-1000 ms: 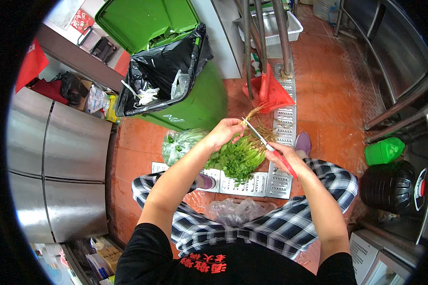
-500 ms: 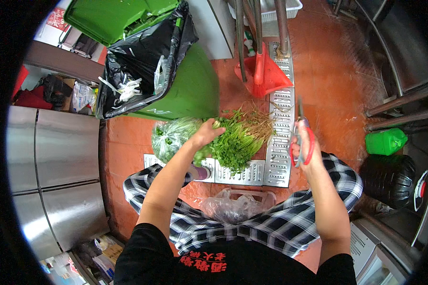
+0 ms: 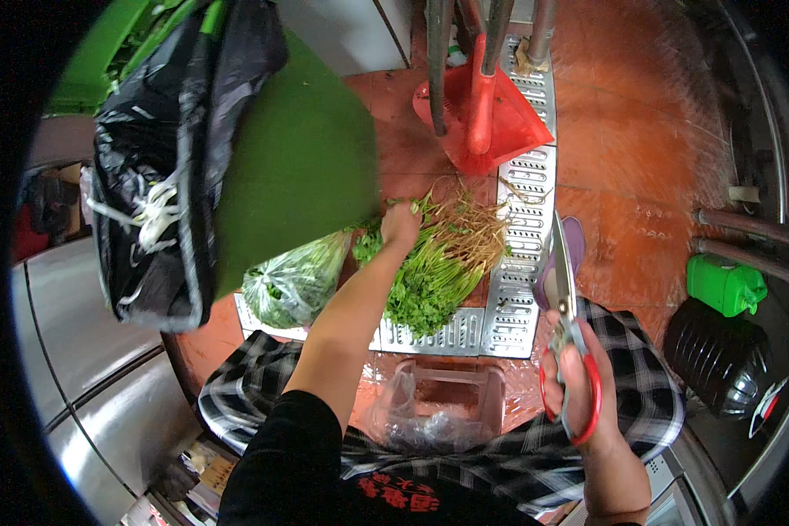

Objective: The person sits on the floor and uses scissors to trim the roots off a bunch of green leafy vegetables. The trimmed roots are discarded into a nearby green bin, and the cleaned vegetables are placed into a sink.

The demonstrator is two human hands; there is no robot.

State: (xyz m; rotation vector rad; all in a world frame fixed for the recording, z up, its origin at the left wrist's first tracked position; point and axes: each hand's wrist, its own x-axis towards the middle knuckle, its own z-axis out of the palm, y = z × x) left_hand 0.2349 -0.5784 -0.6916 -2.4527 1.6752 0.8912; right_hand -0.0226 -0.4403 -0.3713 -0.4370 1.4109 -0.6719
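Observation:
A pile of leafy herbs (image 3: 430,280), with pale green stems and brown roots, lies over the metal drain grating (image 3: 519,289). At its left side my left hand (image 3: 401,226) is closed around a small bunch of the herbs; its fingertips are partly hidden. My right hand (image 3: 579,381) grips scissors (image 3: 566,302) with red and grey handles, their blades pointing away from me, to the right of the pile. A clear plastic bag of greens (image 3: 296,279) stands left of the herbs, beside my left forearm.
A green bin (image 3: 298,158) with a black liner rises close on the left. Beyond the herbs is a red dustpan (image 3: 482,114). Between my knees sits a plastic container (image 3: 491,394) with a clear bag. A green jug (image 3: 726,285) and a dark bottle (image 3: 719,355) stand at right.
My view has shifted, so the bin looms larger. My left hand has moved slightly away from me along the herbs. My right hand with the scissors sits lower and nearer me.

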